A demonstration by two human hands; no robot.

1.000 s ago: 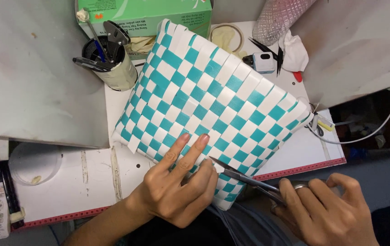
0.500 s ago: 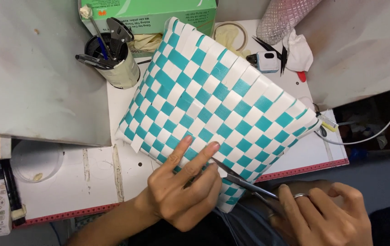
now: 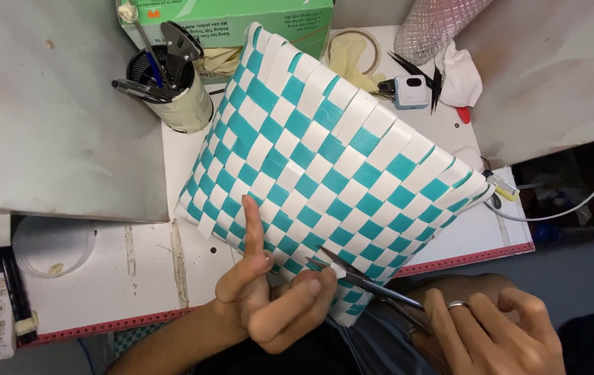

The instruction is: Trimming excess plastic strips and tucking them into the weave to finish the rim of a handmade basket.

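Where the left hand [image 3: 269, 302] lay flat on the weave a second ago, fingers spread, it has now drawn back toward the near edge and half curled: the index finger stands up straight, while the other fingers bend in and pinch at the lower border of the woven basket [image 3: 332, 167]. That teal-and-white basket lies tilted on the white table [image 3: 137, 278], its near corner hanging over the table's red-edged front and reaching down to both hands; it has barely shifted. Left of it stand a pen cup [image 3: 172, 90] and, behind, a green box [image 3: 241, 21]. Just right of the left fingertips, the scissors [image 3: 366, 285] point their blades into the basket's bottom edge, much as before. Their handles are gripped in the right hand [image 3: 488, 333], closed around them, a ring on one finger, low at the frame's right.
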